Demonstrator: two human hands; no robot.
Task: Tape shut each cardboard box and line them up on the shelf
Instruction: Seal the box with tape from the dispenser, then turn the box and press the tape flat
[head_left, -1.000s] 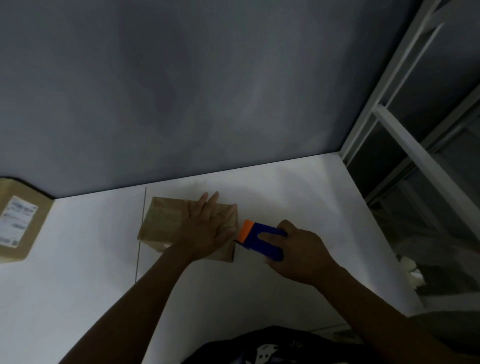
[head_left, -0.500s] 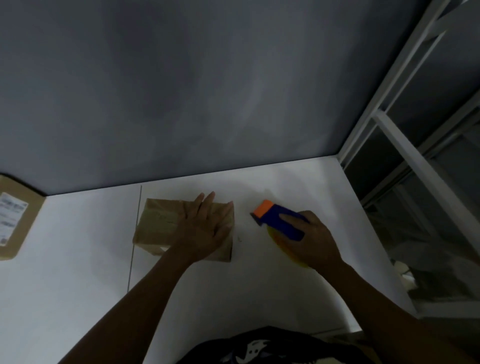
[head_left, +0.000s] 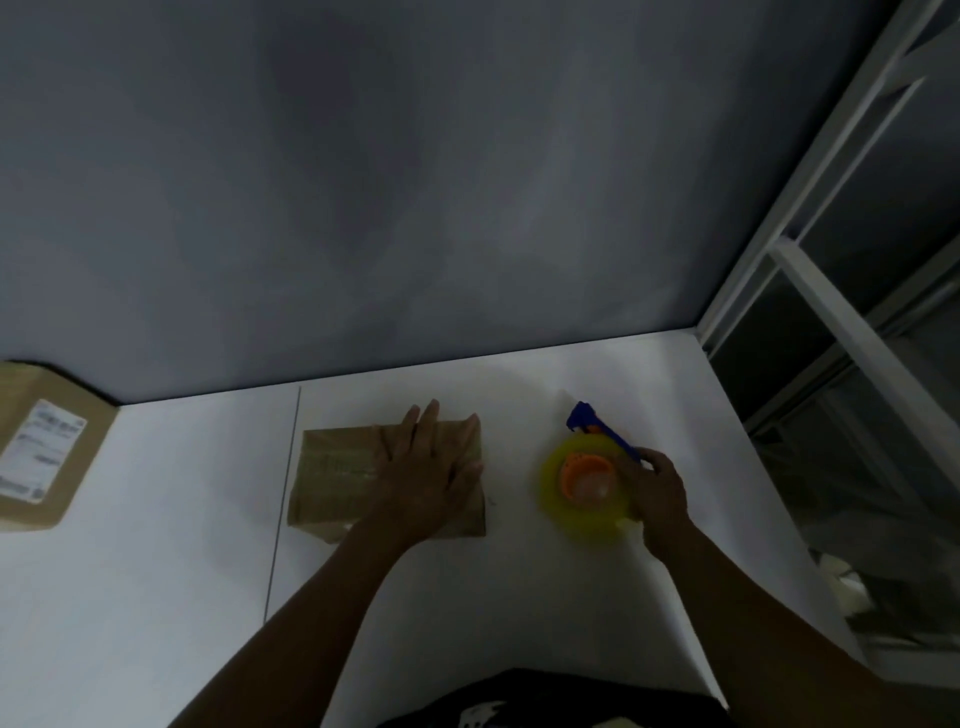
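Observation:
A small brown cardboard box (head_left: 332, 478) lies flat on the white table (head_left: 156, 597), its flaps closed. My left hand (head_left: 426, 467) rests flat on the box's right half, fingers straight and spread. To the right, my right hand (head_left: 657, 493) grips a tape dispenser (head_left: 584, 483) with a yellow roll, orange hub and blue frame. The dispenser lies on its side on the table, a hand's width clear of the box.
A second brown box (head_left: 47, 447) with a white shipping label sits at the table's far left against the grey wall. A white metal shelf frame (head_left: 852, 332) stands to the right of the table. A thin seam runs down the tabletop left of the small box.
My right hand has pulled the tape dispenser away from the box's right edge, moved it rightwards and turned it onto its side. My left hand has stayed flat on the box.

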